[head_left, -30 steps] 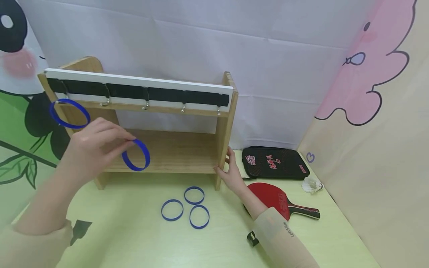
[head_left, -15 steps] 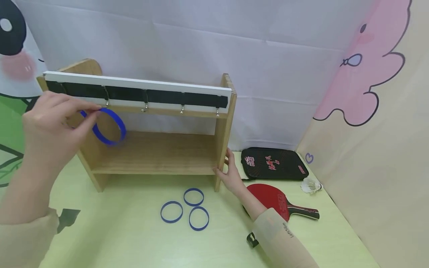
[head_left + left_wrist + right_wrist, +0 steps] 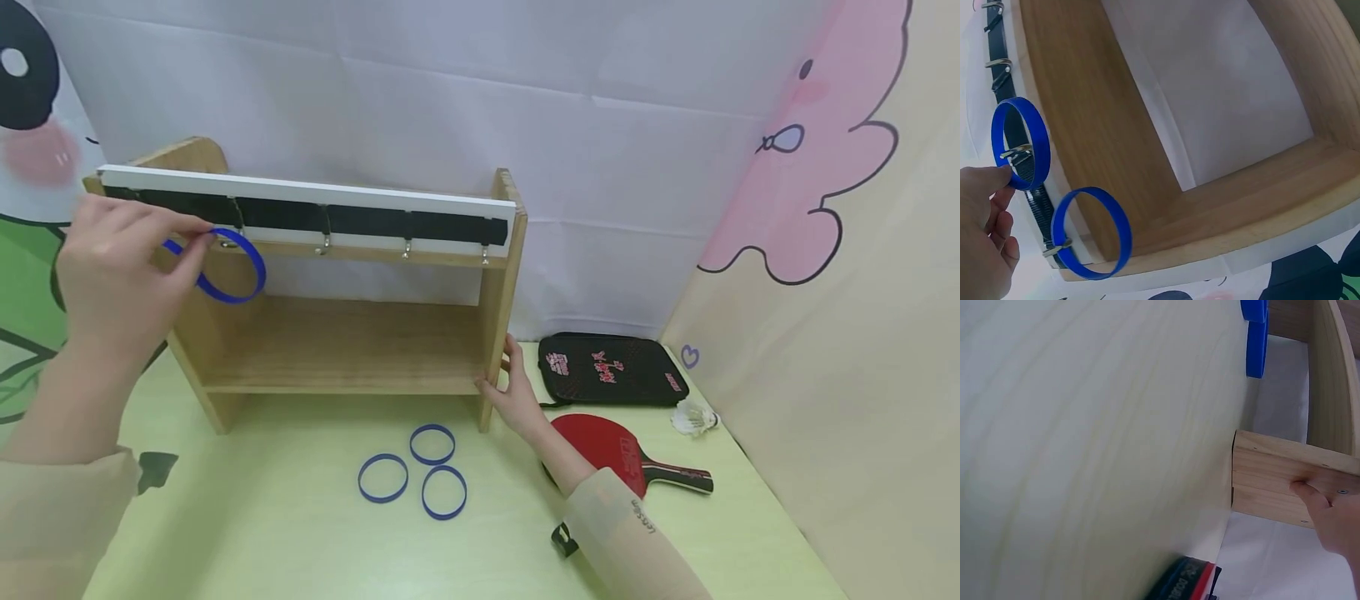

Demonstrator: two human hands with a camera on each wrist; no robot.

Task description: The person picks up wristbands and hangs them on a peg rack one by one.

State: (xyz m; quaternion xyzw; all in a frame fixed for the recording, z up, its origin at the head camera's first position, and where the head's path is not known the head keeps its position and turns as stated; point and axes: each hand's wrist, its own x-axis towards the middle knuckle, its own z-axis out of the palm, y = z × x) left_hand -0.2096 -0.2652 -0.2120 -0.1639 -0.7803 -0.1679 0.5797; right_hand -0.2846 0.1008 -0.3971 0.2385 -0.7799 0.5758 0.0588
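My left hand pinches a blue ring between thumb and fingertips at the second hook from the left on the wooden rack. In the left wrist view, that hook shows through the ring's opening. A second blue ring hangs from the end hook; in the head view the left hand mostly hides it. My right hand rests against the rack's right side panel, thumb at the front edge and fingers along the outer face. In the right wrist view one digit presses that panel.
Three blue rings lie on the table in front of the rack. To the right are a red table tennis bat, a black case and a shuttlecock. Hooks further right hold nothing.
My left hand has carried the pinched ring left and up from in front of the shelf to the second hook. The right hand stays at the side panel.
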